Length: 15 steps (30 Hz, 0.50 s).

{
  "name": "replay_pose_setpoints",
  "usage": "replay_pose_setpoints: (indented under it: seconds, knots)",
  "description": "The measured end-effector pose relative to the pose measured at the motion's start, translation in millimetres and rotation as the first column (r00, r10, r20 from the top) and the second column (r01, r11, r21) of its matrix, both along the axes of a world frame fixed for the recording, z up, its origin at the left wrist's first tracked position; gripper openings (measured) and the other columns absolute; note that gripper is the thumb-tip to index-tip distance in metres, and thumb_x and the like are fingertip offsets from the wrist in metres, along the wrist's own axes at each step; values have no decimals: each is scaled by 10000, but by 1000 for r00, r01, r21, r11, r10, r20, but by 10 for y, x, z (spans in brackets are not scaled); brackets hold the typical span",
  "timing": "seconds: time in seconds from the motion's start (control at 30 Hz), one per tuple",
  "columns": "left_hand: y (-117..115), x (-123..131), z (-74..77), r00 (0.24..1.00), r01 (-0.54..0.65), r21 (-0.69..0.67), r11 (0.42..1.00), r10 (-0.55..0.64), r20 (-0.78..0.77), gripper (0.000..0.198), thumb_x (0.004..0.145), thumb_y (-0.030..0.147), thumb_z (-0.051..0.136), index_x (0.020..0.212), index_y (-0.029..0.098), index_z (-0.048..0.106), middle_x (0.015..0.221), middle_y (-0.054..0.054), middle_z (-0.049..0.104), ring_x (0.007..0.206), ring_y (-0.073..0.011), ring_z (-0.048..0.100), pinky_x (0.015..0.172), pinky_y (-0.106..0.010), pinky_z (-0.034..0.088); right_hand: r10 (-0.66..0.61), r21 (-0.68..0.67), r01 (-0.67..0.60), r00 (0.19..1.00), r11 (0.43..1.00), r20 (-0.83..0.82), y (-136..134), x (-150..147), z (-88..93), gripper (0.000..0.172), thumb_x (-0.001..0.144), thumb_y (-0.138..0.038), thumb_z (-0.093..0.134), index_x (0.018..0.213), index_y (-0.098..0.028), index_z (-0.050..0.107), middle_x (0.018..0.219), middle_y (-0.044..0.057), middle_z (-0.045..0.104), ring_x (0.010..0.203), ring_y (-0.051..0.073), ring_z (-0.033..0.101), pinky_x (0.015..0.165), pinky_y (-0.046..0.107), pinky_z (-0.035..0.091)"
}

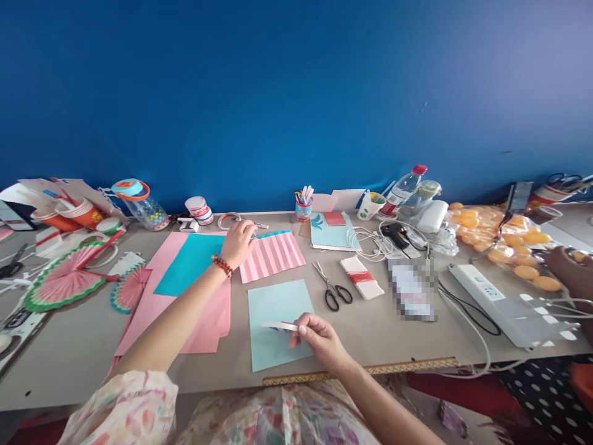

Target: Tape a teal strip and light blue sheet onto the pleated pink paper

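My right hand pinches a flat white ring, seen nearly edge-on, which looks like a roll of tape. It hovers over a pale blue-green sheet of paper at the table's front. Further back, my left hand is at the top left corner of a pink striped, pleated paper with a blue edge. Its fingers curl downward, and what lies under them is hidden. Just behind that hand are a white ring and a slim pen-like tool. Under my left forearm lie pink sheets and a turquoise sheet.
Scissors and a white card wound with red string lie to the right. Beyond are a glue gun, white cables, a power strip and a bag of orange balls. Folded fans lie left. Another person's hand shows far right.
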<state>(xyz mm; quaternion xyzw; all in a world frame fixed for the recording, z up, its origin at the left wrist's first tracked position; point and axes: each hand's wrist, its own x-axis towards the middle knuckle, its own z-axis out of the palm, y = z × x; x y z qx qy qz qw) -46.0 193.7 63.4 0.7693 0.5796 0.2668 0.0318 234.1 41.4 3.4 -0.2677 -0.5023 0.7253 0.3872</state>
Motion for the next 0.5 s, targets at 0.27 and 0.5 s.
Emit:
replay_pose_setpoints:
  seconds: [0.27, 0.5]
  knots:
    - [-1410, 409, -344, 969, 246, -155, 957, -248, 5, 224, 963, 289, 467, 1104, 211, 622, 1177, -89, 630, 1110, -243, 571, 959, -417, 489, -156, -23, 155, 986, 988, -50, -14, 45, 72, 317, 885, -483, 626, 735, -207, 578, 641, 10, 652, 610, 152, 573, 657, 290, 452]
    - [-1687, 384, -328, 906, 177, -216, 960, -73, 418, 263, 969, 362, 470, 1171, 261, 605, 1296, -76, 580, 1230, -238, 521, 1046, -402, 438, -88, 160, 87, 996, 983, -1, 219, 165, 277, 263, 914, -402, 614, 737, -208, 598, 653, -3, 655, 651, 147, 593, 918, 405, 482]
